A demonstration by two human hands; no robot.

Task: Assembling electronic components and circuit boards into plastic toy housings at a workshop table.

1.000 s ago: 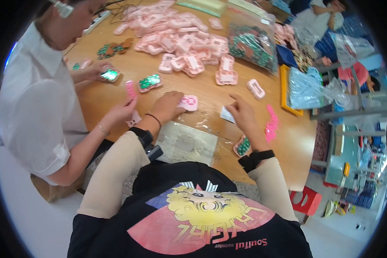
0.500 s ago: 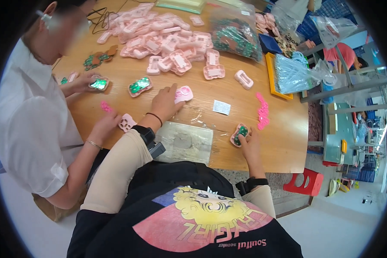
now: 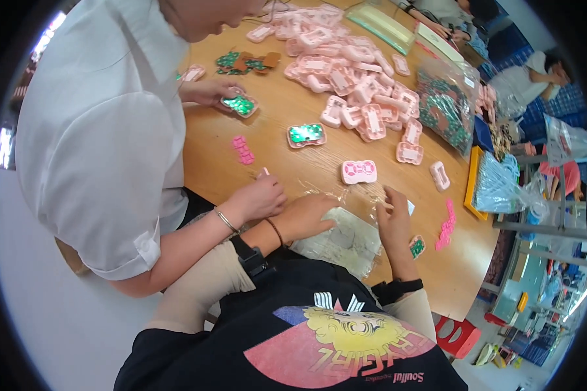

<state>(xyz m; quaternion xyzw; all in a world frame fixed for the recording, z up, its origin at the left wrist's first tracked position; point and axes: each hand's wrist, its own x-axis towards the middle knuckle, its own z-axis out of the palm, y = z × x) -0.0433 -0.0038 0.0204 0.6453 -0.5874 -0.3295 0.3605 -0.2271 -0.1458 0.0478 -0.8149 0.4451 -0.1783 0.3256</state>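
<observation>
My left hand point(image 3: 310, 216) reaches over the far left edge of a clear-covered flat sheet point(image 3: 349, 241), fingers stretched out and holding nothing visible. On the sheet's right side, my right hand point(image 3: 395, 218) is raised with its fingers loosely bent and apart, nothing visible in them. Scraps of thin clear film point(image 3: 332, 188) lie between and beyond the hands. Just past them rests a pale pink controller-shaped shell with bright pink buttons point(image 3: 359, 172). Beside my right wrist is a pink shell with a green circuit board point(image 3: 417, 246), partly hidden.
At left, a co-worker's hand point(image 3: 218, 92) holds a shell with a shiny green board point(image 3: 240, 104); their other hand point(image 3: 259, 194) is close to mine. Beyond lie a pile of pink shells point(image 3: 365, 85), a bag of boards point(image 3: 445, 104) and a yellow tray point(image 3: 474, 189). Pink button strips point(image 3: 446, 227) lie right.
My left hand has let go of the buttoned shell and drawn back. My right hand has left the circuit-board shell and moved inward. The head view has turned and shifted.
</observation>
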